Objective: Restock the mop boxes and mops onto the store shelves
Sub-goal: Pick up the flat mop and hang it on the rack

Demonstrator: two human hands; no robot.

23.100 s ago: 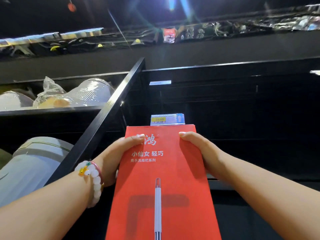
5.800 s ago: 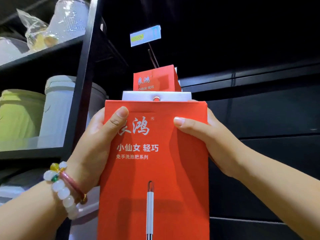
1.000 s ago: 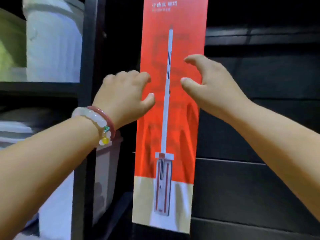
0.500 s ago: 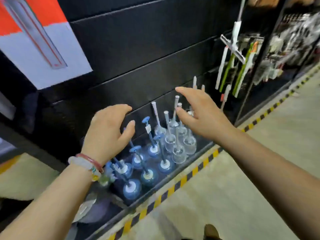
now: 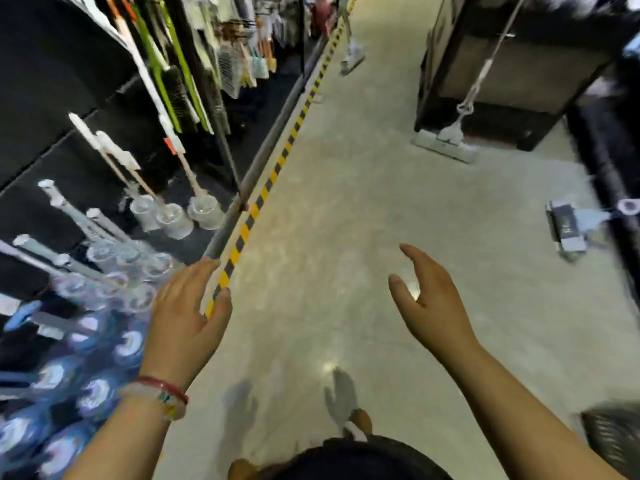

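Both my hands hang over the aisle floor and hold nothing. My left hand (image 5: 187,320) has relaxed fingers above the yellow-and-black floor stripe (image 5: 263,195). My right hand (image 5: 431,303) is spread open to the right of it. A white flat mop (image 5: 450,140) leans against the dark shelf unit (image 5: 512,71) at the far right. Another mop head (image 5: 568,226) lies on the floor at the right edge. A third mop (image 5: 351,53) stands far down the aisle. No red mop box is in view.
The black shelf wall (image 5: 52,98) on the left carries toilet brushes in clear and blue holders (image 5: 149,216) on its bottom ledge, with hanging brushes further back. A dark basket (image 5: 613,441) sits at the lower right. The concrete aisle floor (image 5: 346,237) runs ahead.
My view has swung right, from the hung red box and shelf wall to the aisle. Both hands have left the box and are empty.
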